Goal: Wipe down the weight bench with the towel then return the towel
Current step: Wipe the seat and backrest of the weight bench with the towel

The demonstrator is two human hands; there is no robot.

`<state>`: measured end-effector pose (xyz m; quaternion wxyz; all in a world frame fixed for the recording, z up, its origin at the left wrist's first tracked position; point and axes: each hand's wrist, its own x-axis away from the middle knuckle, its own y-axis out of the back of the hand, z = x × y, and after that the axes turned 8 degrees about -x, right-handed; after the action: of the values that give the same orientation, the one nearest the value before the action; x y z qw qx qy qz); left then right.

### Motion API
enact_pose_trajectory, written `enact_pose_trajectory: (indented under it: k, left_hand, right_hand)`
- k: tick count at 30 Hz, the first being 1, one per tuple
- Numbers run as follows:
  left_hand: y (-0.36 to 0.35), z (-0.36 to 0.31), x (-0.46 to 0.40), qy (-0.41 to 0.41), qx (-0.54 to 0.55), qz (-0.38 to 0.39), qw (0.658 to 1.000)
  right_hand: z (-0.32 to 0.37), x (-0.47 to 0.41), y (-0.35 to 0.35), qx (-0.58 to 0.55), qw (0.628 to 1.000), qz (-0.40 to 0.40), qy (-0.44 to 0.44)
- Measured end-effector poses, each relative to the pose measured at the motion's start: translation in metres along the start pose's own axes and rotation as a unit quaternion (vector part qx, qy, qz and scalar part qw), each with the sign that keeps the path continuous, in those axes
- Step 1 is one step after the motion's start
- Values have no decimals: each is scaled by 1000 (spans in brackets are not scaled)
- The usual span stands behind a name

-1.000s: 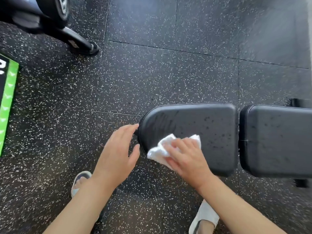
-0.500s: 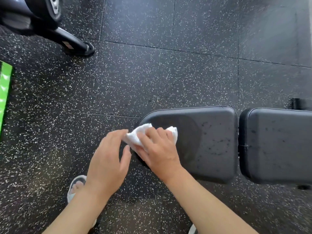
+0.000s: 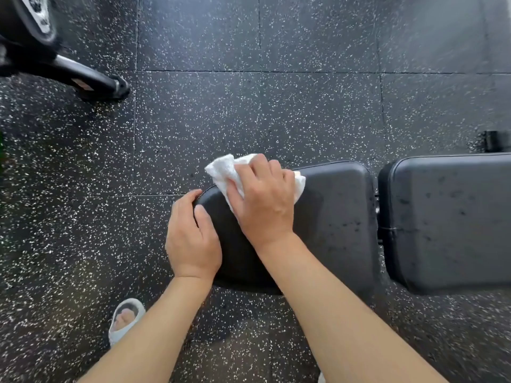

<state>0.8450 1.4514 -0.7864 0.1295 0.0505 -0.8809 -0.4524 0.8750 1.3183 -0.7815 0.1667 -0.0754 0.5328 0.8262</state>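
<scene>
Right hand [image 3: 262, 200] presses the bunched towel [image 3: 224, 168] on the seat pad [image 3: 331, 217] far edge, left hand [image 3: 193, 239] bracing its tip; back pad [image 3: 448, 222] and towel return remain.

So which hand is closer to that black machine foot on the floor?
Left. The left hand rests on the seat pad's rounded end, nearer the machine foot; the right hand presses the towel farther right.
</scene>
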Motion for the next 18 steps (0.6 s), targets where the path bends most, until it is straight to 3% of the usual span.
enact_pose_trajectory:
  k: [3,10,14,18]
  left_hand:
    - [0,0,-2,-2,-12,14,1000]
    - [3,-5,-1,-1,-54,28,998]
    - [4,-8,-2,10,-66,28,997]
    - [4,-7,-4,10,-63,27,998]
  right_hand:
    - [6,2,0,-8,1000,-2,-1]
    - [-14,111,56,-66,993,83,54]
    - [-23,74,45,-63,991,79,92]
    - [-15,-6,7,-31,996,61,53]
